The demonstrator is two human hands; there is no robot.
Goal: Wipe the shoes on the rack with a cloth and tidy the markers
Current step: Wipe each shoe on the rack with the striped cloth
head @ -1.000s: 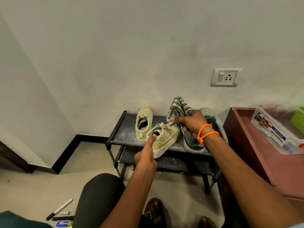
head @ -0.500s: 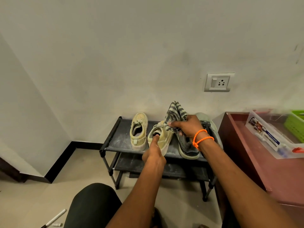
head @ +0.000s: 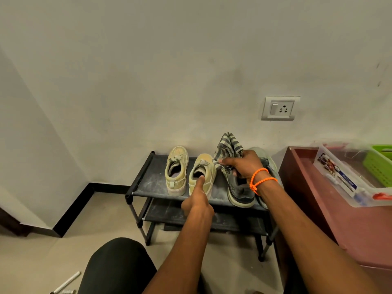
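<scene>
Hiding the far-right shoe [head: 267,164], the right hand [head: 241,166] grips the cloth [head: 229,146] while the left hand [head: 198,201] hooks 1 finger inside a beige shoe [head: 202,172].

The rack [head: 148,183] stands against the wall [head: 148,71]; on its top shelf four shoes sit in a row, the left shoe [head: 176,170] beside the second shoe [head: 206,166], then the third shoe [head: 238,190] and the right shoe [head: 268,164] behind the right hand [head: 244,166]; a socket [head: 280,108] is on the wall above; a worktop [head: 350,225] right of the rack carries a box [head: 343,179] and basket [head: 378,164]; a marker [head: 66,282] lies on the floor at lower left.
</scene>
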